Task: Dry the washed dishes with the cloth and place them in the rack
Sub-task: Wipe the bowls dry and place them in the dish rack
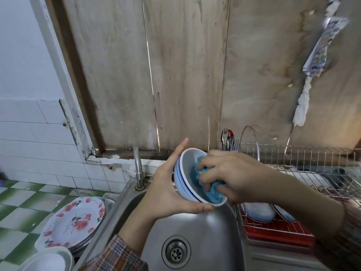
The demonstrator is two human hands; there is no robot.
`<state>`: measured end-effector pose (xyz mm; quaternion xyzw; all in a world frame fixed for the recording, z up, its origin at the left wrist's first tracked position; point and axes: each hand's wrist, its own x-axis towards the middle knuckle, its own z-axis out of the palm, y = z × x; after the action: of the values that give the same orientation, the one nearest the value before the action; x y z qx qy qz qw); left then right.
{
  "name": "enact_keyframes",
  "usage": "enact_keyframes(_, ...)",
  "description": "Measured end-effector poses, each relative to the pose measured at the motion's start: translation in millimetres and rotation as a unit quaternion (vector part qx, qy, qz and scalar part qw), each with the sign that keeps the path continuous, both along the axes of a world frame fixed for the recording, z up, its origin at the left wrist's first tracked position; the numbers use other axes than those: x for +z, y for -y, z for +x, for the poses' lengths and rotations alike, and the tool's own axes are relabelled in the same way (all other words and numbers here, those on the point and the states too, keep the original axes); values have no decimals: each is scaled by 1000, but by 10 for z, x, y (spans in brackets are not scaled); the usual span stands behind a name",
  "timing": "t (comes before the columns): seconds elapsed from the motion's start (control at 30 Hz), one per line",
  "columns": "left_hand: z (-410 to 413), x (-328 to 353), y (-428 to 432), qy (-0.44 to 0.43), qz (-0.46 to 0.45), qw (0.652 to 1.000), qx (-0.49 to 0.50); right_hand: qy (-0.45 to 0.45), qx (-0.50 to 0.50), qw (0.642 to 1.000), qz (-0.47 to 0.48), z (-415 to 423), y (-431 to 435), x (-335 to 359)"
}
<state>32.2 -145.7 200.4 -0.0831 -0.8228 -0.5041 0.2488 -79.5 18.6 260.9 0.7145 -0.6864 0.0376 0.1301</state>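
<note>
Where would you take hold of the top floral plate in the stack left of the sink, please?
Probably take the floral plate by its broad flared rim on the edge nearest the sink, coming from the right. It lies face up on its stack, so only the overhanging rim offers a grip: thumb on top, fingertips slipped beneath.

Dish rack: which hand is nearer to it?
Right. The right hand presses the cloth into the bowl beside the rack; the left hand cups the bowl farther away.
</note>
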Motion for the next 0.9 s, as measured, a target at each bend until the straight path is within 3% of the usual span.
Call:
enact_keyframes(0.07,0,8,24,18,43,998,-31,-96,43,987,-122,-43,43,-153)
enact_keyframes(0.13,-4,48,27,57,61,994,-75,-127,85,969,-193,-48,61,-264)
enact_keyframes(0.23,7,59,51,98,42,988,-110,-134,108,959,-227,-7,73,-356)
enact_keyframes(0.3,36,39,80,93,41,989,-112,-117,80,970,-199,26,82,-396)
enact_keyframes(0.4,65,-17,157,52,32,995,-84,-49,-4,991,-125,113,40,-384)
enact_keyframes(0.5,50,-50,218,25,28,998,-54,120,-80,984,-102,230,-79,-278)
enact_keyframes(0.63,-14,-175,160,31,121,992,-3,318,-134,916,-204,278,-341,-232)
enact_keyframes(0.73,-39,-267,0,53,247,967,27,431,-173,824,-325,357,-527,-360)
enact_keyframes(0.8,-36,-264,-147,97,301,948,18,452,-183,765,-420,448,-625,-475)
enact_keyframes(0.83,-40,-267,-221,125,310,942,7,445,-187,757,-440,514,-673,-525)
enact_keyframes(0.9,-64,-267,-386,187,330,925,-26,399,-190,796,-414,636,-766,-649)
